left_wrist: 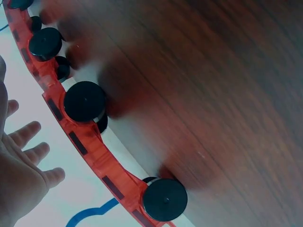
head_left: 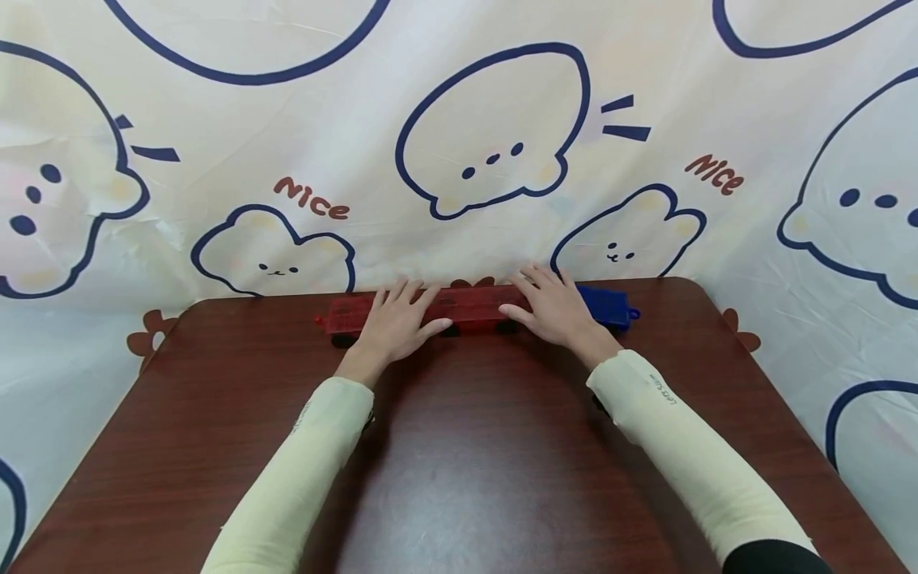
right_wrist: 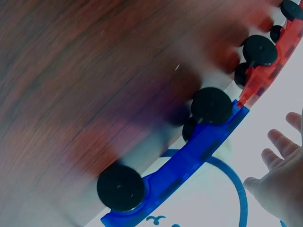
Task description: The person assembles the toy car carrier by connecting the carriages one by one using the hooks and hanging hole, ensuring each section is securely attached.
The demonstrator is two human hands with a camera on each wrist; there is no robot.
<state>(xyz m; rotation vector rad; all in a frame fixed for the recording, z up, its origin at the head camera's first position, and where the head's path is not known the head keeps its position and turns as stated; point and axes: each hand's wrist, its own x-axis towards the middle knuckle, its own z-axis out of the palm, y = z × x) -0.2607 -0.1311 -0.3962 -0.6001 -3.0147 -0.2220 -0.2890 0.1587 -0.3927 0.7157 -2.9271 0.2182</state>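
Note:
A row of toy train wagons with black wheels stands along the table's far edge. At its left end is a red wagon (head_left: 347,315), seen close in the left wrist view as a translucent red wagon (left_wrist: 113,165). More red wagon (head_left: 473,305) shows between the hands, and a blue wagon (head_left: 608,308) ends the row at the right. My left hand (head_left: 398,324), fingers spread, is over the left red part. Over the join of red and blue is my right hand (head_left: 558,309), fingers extended. Both wrist views show the visible fingers apart from the wagons.
The brown wooden table (head_left: 459,446) reaches toward me from the wagons. Behind it and at both sides hangs a pale cloth (head_left: 459,239) with cartoon outlines, close to the far edge. A small hook (head_left: 634,313) sticks out from the blue wagon's right end.

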